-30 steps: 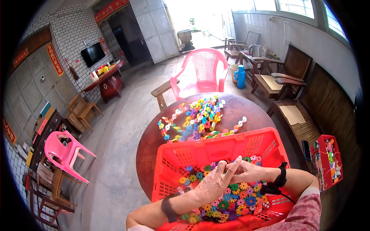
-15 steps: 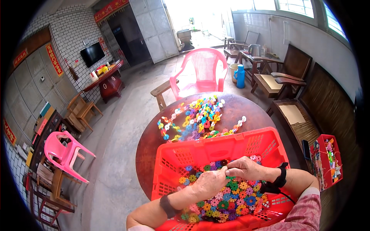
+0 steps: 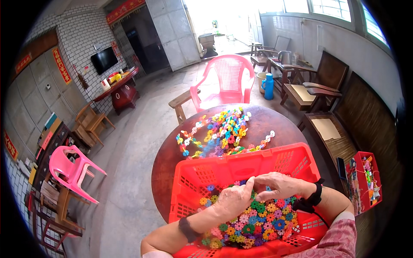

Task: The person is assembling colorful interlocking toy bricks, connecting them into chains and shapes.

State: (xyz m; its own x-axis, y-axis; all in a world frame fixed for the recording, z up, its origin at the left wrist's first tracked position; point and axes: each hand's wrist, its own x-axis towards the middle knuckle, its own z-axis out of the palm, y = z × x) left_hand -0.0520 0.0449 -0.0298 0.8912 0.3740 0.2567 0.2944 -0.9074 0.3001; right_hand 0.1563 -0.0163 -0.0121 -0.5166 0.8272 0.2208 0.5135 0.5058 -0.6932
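Note:
Over a red plastic basket [image 3: 247,170], my two hands meet near the middle. My left hand [image 3: 234,200] is closed, its thumb and fingers pressed together; whatever they hold is hidden. Against its fingertips comes my right hand [image 3: 282,185], fingers curved and thumb apart from them, with a gap through which colours show. I make out nothing held in it. Below both hands lie many flower-shaped plastic discs [image 3: 258,219] in mixed colours. Beyond the basket, linked chains of flower discs [image 3: 226,131] are heaped on the round table.
The basket rests against the dark round table [image 3: 275,118]. A pink armchair [image 3: 228,79] stands behind it, beside a wooden stool [image 3: 180,103]. At the right are a wooden bench [image 3: 329,129] and a red box of small items [image 3: 368,180]. A blue flask [image 3: 267,86] stands farther back.
My right thumb has come away from the fingers, opening a gap where the hands were pinched together. Left hand shifts slightly, its finger pointing up more. Basket and chains stay put.

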